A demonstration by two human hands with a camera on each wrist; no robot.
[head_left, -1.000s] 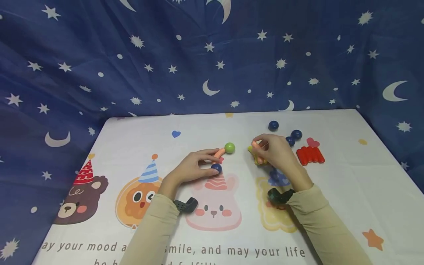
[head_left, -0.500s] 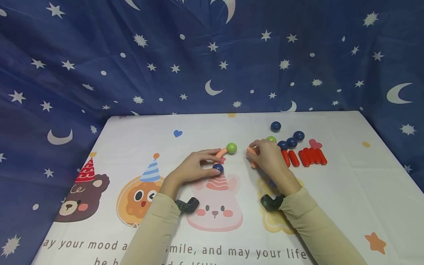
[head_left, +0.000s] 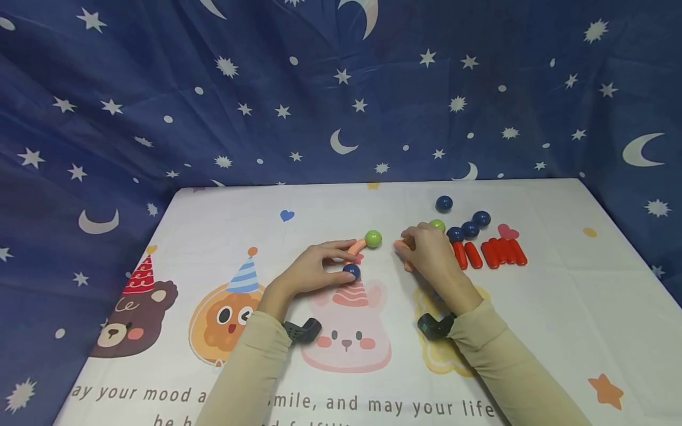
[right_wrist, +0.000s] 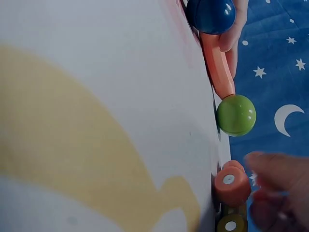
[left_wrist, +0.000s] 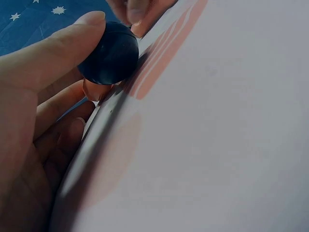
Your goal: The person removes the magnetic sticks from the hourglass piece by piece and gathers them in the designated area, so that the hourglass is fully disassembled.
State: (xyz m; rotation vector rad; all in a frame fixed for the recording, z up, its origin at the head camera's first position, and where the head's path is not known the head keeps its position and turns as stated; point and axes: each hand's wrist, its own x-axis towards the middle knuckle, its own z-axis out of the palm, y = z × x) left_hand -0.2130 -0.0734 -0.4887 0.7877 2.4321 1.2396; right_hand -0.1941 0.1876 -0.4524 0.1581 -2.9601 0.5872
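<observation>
My left hand point(head_left: 309, 271) rests on the table, its thumb against a dark blue ball point(head_left: 352, 272) and its fingers at a curved orange rod point(head_left: 357, 246). The rod reaches from the blue ball to a light green ball point(head_left: 373, 239), as the right wrist view also shows. To the right, my right hand point(head_left: 433, 251) pinches another orange rod point(head_left: 408, 265) low over the cloth. In the right wrist view this orange rod point(right_wrist: 232, 186) shows a round end with a pale disc. Below it lies a yellow rod end point(right_wrist: 231, 224); the blurred fingers hide the rest.
Behind the right hand lie a second green ball point(head_left: 437, 225) and several blue balls point(head_left: 470, 229). Several short red rods point(head_left: 501, 252) lie side by side further right. A white printed cloth point(head_left: 565, 319) covers the table, with a dark blue starry curtain point(head_left: 298, 142) behind.
My right hand has moved slightly left and down with the orange rod, uncovering more red rods and a green ball. My left hand keeps its place on the blue ball.
</observation>
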